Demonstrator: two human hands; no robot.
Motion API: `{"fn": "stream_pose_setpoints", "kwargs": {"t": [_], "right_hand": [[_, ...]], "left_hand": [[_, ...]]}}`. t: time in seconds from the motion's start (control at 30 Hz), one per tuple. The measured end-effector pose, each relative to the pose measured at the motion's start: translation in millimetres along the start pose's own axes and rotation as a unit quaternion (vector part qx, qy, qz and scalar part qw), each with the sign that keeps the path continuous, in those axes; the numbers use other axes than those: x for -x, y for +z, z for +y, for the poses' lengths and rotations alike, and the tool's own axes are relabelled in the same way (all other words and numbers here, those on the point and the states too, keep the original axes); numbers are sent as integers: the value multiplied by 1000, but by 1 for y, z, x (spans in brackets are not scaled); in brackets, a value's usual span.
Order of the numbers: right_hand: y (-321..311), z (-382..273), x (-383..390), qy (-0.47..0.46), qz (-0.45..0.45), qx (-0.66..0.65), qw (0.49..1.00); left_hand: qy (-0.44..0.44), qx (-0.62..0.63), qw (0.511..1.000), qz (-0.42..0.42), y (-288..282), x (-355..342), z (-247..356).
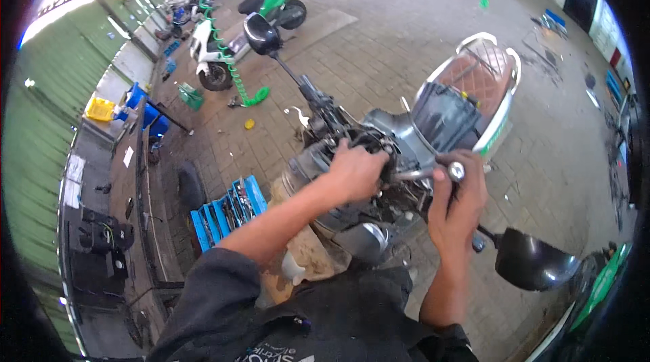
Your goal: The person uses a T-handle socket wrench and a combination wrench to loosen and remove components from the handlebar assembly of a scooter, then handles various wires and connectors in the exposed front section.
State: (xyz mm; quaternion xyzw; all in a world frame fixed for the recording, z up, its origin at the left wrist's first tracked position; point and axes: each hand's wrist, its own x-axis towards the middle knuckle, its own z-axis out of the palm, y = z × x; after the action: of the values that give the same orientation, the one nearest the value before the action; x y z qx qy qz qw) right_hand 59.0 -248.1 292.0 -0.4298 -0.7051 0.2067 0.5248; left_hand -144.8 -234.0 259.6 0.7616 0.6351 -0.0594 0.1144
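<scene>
A partly stripped scooter stands before me, its brown quilted seat (479, 76) away from me and its steering area, with dark bare parts (369, 140), under my hands. My left hand (355, 171) reaches down into these parts, fingers curled; what they grip is hidden. My right hand (460, 203) is closed round a silver metal bar (416, 174) with a shiny round end, which runs left toward the left hand. One black mirror (263, 34) rises at the far left of the handlebar, another black mirror (538, 260) sits near my right forearm. A dark panel (443, 115) lies before the seat.
An open blue toolbox (230, 210) full of tools stands left of the scooter. A green coiled hose (233, 74) hangs down to the paving. Other scooters, including a green one (274, 3), stand beyond. A workbench (128, 179) runs along the left wall; a green panel (602, 287) is at right.
</scene>
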Motion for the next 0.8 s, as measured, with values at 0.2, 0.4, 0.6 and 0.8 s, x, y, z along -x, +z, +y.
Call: {"fn": "stream_pose_setpoints", "kwargs": {"t": [0.2,0.4,0.6,0.8], "right_hand": [[-4,5,-1,-61,12,-2,998],[-4,9,1,-54,17,3,998],[-1,5,2,-53,8,0,999],[0,-3,2,-51,3,-6,999]], "left_hand": [[133,41,988,61,-21,3,-5],[41,-224,974,5,-105,-1,-24],[-152,-188,922,302,-157,50,-128],[-188,-303,923,148,-104,94,-160]]}}
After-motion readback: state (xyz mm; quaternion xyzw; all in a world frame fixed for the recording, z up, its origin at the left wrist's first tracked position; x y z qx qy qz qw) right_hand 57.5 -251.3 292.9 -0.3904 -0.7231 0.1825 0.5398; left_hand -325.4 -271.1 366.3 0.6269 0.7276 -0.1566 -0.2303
